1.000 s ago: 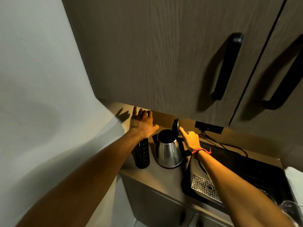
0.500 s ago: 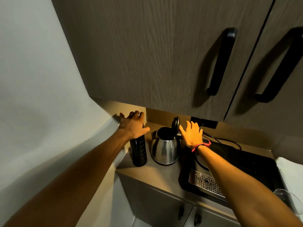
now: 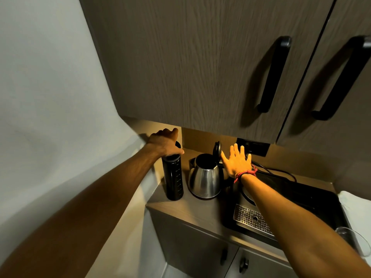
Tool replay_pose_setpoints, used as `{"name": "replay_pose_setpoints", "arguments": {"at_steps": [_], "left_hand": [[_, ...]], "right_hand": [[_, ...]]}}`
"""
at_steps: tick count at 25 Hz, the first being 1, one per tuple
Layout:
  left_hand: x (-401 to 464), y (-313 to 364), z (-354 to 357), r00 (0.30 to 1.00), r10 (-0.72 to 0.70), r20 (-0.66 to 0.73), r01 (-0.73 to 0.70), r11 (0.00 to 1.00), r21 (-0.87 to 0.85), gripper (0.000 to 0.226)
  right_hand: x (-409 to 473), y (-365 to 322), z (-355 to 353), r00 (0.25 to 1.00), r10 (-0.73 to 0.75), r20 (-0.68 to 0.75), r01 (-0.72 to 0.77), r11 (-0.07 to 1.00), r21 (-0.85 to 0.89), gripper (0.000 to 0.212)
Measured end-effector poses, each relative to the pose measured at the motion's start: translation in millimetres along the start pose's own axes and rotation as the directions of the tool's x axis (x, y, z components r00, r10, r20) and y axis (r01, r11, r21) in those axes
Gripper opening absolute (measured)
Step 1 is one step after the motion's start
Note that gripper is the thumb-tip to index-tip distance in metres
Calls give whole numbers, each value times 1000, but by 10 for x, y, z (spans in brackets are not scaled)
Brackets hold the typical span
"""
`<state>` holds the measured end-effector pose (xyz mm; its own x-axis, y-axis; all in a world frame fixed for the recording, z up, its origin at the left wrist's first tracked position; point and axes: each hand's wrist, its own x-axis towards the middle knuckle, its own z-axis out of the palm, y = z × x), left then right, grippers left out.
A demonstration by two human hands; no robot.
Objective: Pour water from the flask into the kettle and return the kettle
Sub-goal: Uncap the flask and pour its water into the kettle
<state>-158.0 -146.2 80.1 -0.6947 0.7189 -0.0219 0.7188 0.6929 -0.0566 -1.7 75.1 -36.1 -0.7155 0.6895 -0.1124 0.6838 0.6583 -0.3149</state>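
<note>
A tall black flask (image 3: 173, 179) stands upright on the counter (image 3: 200, 209) near the left wall. My left hand (image 3: 164, 142) wraps over its top, fingers curled around the cap. Right beside it stands a steel kettle (image 3: 204, 182) with its black lid (image 3: 217, 148) flipped up and its mouth showing. My right hand (image 3: 236, 162) hovers just right of the kettle, behind the raised lid, with fingers spread and nothing in it; a red thread band circles the wrist.
A black tray (image 3: 301, 199) with a perforated metal drip grid (image 3: 253, 219) lies to the right, with a black cable (image 3: 279, 171) behind it. A glass (image 3: 353, 241) stands at the right edge. Wall cupboards with black handles (image 3: 275, 75) hang low overhead.
My left hand came down from above the flask and closed on its top. My right hand let go of the kettle lid and spread open beside it.
</note>
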Motion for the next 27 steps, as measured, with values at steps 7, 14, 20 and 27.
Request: {"name": "replay_pose_setpoints", "arguments": {"at_steps": [7,14,20,27], "left_hand": [[-48,-68,8,986,65,151,-61,998,-34,82],[-89,-71,33,984,24,178,-17,999,-38,104],[-113,-100,43,997,61,53,-57,995,-87,77],[-97,138,153,946,171,-274,-174,985,13,91]], "right_hand": [[-8,25,2,1000,-6,10,6,1000,6,79],[0,28,8,1000,-13,2,13,1000,15,80],[12,32,16,1000,-16,12,16,1000,9,79],[31,40,23,1000,-21,18,21,1000,9,79]]}}
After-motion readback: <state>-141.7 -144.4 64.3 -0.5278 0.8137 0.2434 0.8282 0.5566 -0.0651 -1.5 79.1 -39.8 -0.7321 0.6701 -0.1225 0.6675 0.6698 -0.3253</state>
